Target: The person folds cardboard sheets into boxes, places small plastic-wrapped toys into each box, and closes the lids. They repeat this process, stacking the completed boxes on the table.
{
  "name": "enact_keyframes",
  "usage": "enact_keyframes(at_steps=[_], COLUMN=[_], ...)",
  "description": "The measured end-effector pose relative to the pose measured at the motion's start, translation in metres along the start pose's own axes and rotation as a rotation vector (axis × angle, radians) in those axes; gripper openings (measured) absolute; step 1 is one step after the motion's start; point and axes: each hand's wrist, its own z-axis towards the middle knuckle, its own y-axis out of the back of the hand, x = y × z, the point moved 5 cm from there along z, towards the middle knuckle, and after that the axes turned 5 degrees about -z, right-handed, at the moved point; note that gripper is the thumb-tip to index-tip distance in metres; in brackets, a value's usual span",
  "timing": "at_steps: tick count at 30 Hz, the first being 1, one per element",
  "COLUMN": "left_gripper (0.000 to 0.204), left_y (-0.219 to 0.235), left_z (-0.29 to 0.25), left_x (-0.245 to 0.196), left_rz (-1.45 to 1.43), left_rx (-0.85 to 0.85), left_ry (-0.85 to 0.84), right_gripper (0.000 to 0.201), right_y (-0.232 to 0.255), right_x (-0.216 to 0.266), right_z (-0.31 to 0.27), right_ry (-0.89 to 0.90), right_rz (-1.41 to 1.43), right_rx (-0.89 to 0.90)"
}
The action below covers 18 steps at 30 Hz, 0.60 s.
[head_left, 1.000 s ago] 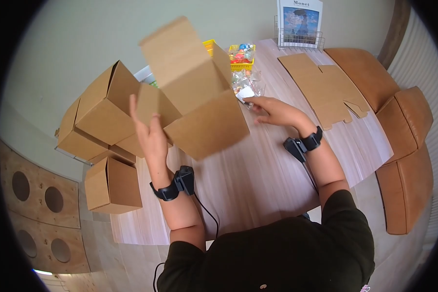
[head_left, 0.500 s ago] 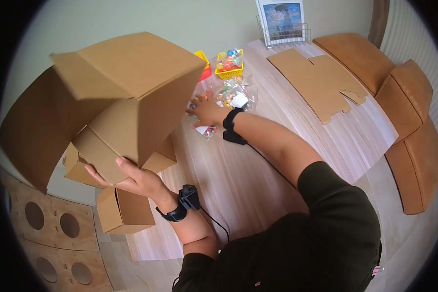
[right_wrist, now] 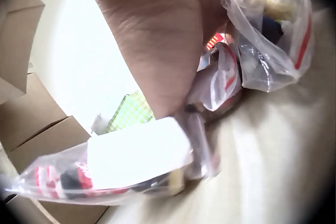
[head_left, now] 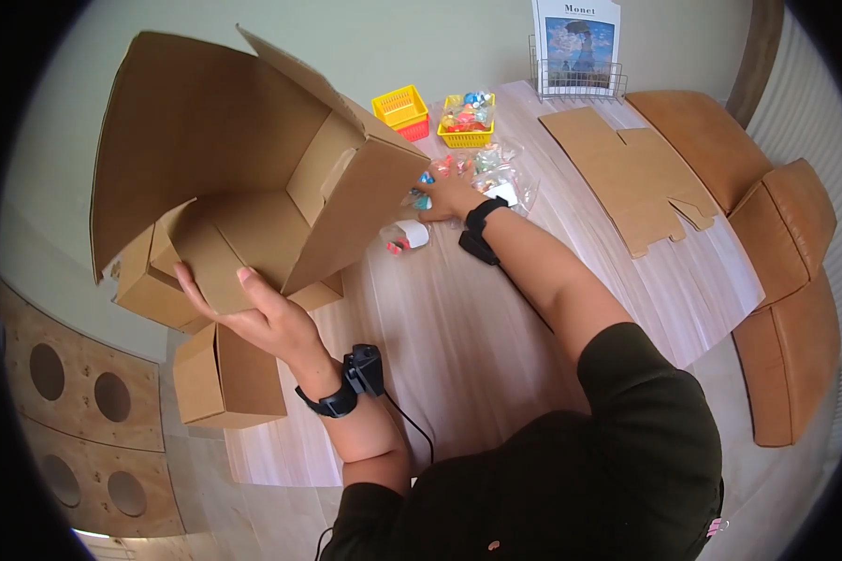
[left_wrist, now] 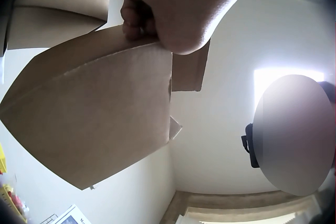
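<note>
Raised over the table's left side is a large open cardboard box (head_left: 351, 220), tilted with its mouth and spread flaps facing up and toward the person. My left hand (head_left: 262, 323) grips one flap from below, the thumb on its inner face; in the left wrist view curled fingers (left_wrist: 137, 24) show at the cardboard edge. My right hand (head_left: 451, 194) reaches down among clear plastic bags (head_left: 519, 192) of small colorful items, its fingers spread over them. Left of that hand lies a bag with a white label (head_left: 407, 234). The right wrist view shows this labelled bag (right_wrist: 139, 153) close by.
Behind the bags stand a yellow basket nested in a red one (head_left: 402, 110) and a filled yellow basket (head_left: 466, 138). More cardboard boxes (head_left: 229, 379) stand at left. A flattened cardboard sheet (head_left: 622, 178) lies at right, near a wire rack (head_left: 580, 79) and brown leather seats (head_left: 781, 290).
The left hand has moved from the box's side to a flap, lifting the box leftward and turning its mouth toward the person. The right hand has reached left into the bags; the labelled bag has shifted left.
</note>
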Motion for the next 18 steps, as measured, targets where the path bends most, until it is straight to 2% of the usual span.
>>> enact_keyframes(at_steps=[3, 8, 11, 12, 13, 14, 16, 18], left_gripper=[0.058, 0.058, 0.057, 0.057, 0.057, 0.057, 0.058, 0.059], left_y=[-0.003, -0.008, -0.014, -0.016, -0.019, -0.022, -0.027, -0.029], left_z=[-0.002, -0.004, -0.007, -0.009, -0.01, -0.011, -0.015, -0.018], left_x=[0.0, -0.002, -0.004, -0.004, -0.003, -0.002, -0.003, -0.003], left_rz=[0.046, 0.152, 0.107, 0.119, 0.128, 0.135, 0.157, 0.175], left_rx=[0.032, 0.116, 0.127, 0.135, 0.146, 0.159, 0.188, 0.22], left_ry=[-0.031, -0.037, -0.021, -0.022, -0.026, -0.032, -0.044, -0.027], right_gripper=[0.082, 0.084, 0.079, 0.073, 0.073, 0.069, 0.068, 0.063], right_y=[0.002, 0.021, 0.045, 0.058, 0.051, 0.049, 0.023, 0.0], right_x=[-0.023, -0.058, -0.044, -0.025, -0.009, 0.013, 0.055, 0.081], right_z=[-0.022, -0.072, -0.091, -0.098, -0.093, -0.093, -0.077, -0.071], right_ry=[0.01, -0.032, -0.127, -0.108, -0.027, 0.127, 0.459, 0.529], right_rz=[-0.007, 0.01, -0.202, -0.223, -0.177, -0.11, 0.075, 0.186], right_rx=[0.017, 0.173, 0.305, 0.213, 0.053, -0.097, -0.093, -0.298])
